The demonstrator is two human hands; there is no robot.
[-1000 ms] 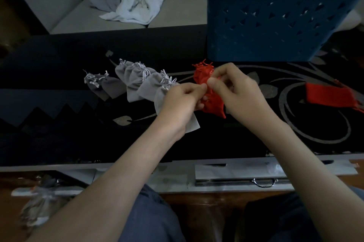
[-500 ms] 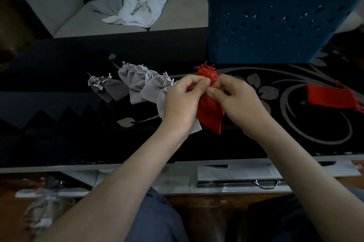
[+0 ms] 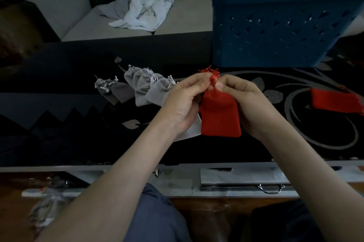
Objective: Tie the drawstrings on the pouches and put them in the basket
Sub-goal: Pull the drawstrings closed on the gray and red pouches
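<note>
A red pouch (image 3: 219, 115) hangs upright between my hands over the dark table. My left hand (image 3: 184, 102) and my right hand (image 3: 244, 102) both pinch its red drawstrings (image 3: 213, 80) at the gathered neck. Several grey pouches (image 3: 143, 88) with pale strings lie in a row to the left; part of one is hidden behind my left hand. A second red pouch (image 3: 334, 102) lies flat at the right edge. The blue basket (image 3: 275, 31) stands at the back right, its inside hidden.
The table (image 3: 59, 113) is black glass with a silver leaf pattern. Behind it is a light sofa (image 3: 183, 19) with crumpled white and grey cloths (image 3: 143, 10). A drawer handle (image 3: 270, 188) shows below the table's front edge.
The red pouch has swung from a slant on the table to hang upright between my hands. Both hands have closed in on its neck and keep hold of the strings.
</note>
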